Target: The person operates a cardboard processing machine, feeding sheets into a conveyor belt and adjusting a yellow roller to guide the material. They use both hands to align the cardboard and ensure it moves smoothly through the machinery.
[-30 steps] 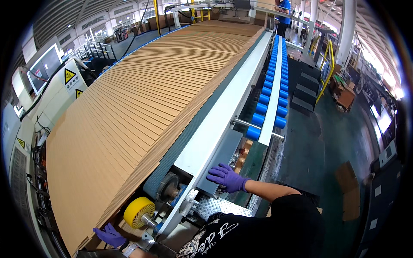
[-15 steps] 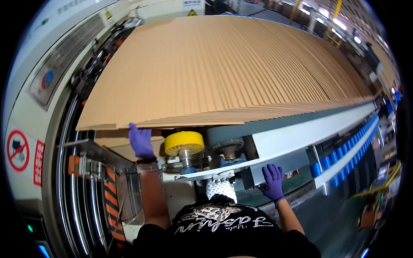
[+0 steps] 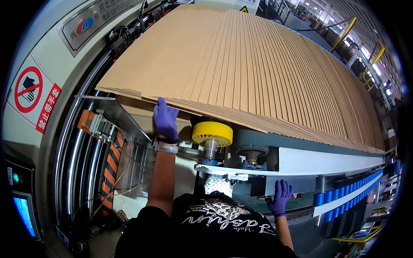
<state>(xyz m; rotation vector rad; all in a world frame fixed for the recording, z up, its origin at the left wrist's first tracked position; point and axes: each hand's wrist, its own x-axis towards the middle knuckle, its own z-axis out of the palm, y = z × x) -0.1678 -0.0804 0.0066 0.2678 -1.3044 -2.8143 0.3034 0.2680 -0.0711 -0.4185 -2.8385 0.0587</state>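
Note:
A broad fanned stack of brown cardboard sheets (image 3: 241, 64) lies across the machine, its layers overlapping toward the right. My left hand (image 3: 165, 120), in a purple glove, is at the stack's near left edge. Its fingers point up, stretched out against the sheet edges, and it is open. My right hand (image 3: 280, 198), also purple-gloved, is beside a grey metal box (image 3: 297, 185) under the white side rail (image 3: 331, 162). Its fingers are extended and somewhat apart; I see nothing in it. Whether its palm rests on anything is hidden.
A yellow wheel (image 3: 212, 133) and a dark conveyor belt (image 3: 258, 138) sit under the sheets' near edge. Left are steel rollers (image 3: 77, 159), a metal plate (image 3: 114, 114) and an orange-black striped bar (image 3: 112, 167). Blue rollers (image 3: 344, 195) run along the right. A screen (image 3: 25, 215) glows lower left.
The whole view has turned and shifted, so the stack now slants down to the right. My left hand stays at the sheets' near edge; my right hand stays below the rail.

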